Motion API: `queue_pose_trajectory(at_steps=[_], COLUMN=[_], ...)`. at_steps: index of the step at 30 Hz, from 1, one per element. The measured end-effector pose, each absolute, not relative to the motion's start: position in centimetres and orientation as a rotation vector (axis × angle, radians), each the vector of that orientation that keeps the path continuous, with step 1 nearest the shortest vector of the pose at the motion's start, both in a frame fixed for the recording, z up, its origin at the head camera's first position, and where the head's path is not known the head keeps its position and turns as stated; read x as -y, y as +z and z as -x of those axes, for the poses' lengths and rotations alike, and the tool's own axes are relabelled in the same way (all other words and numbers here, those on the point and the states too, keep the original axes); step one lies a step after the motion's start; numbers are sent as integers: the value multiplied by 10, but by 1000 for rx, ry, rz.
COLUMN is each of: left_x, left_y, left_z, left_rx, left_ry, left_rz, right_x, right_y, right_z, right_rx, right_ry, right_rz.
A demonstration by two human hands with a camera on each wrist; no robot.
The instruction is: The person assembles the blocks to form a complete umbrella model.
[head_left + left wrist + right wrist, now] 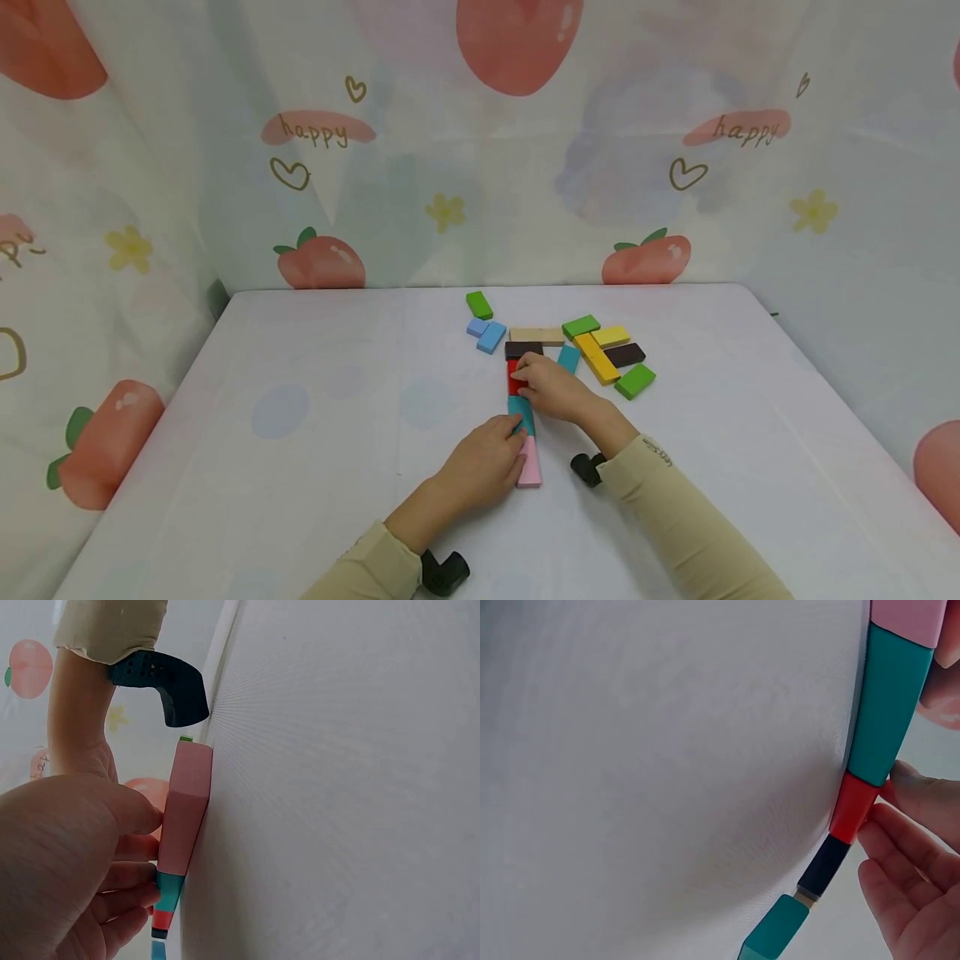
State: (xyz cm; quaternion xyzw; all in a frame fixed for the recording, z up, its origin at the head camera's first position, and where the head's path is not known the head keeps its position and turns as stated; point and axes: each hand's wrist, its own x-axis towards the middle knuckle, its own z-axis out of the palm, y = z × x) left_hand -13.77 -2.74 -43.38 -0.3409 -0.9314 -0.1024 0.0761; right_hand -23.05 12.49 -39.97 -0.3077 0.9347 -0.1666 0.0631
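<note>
A row of wooden blocks runs away from the body: a pink block (529, 467) nearest, then a teal block (528, 410), a red block (513, 385) and a dark block (523, 350). My left hand (483, 462) lies along the left side of the row, its extended fingers touching the pink and teal blocks. Farther up, my right hand (551, 387) pinches the red block with thumb and fingertips. In the right wrist view the thumb is near the teal end of the red block (853, 808), the fingers near its dark end.
Beyond the row lies a beige block (537, 336). To its right are a yellow block (597, 360), a green block (635, 382) and several others. Two blue blocks (491, 337) and a green block (479, 305) sit left of it. A patterned cloth (517, 192) hangs behind the white table (330, 467).
</note>
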Motion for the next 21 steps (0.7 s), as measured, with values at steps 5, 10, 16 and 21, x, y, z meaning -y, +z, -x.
queue_pose_trajectory(at_steps=[5,10,16,21], left_x=[27,27,26,27], left_y=[-433,-434,-434,-434], left_z=[137,138,138,139], left_rx=[2796,2795,2799,2808], left_ry=[-315,-310,-310,-318], left_rz=[1015,1016,1015,1011], right_x=[-125,-126,-126,-125], right_y=[-400,-401,-401,-401], right_z=[231,231,230,231], right_rx=[-2825,-2823,-2826,-2822], right_ry=[-512,-509,-511,-498], right_rz=[941,948,973,968])
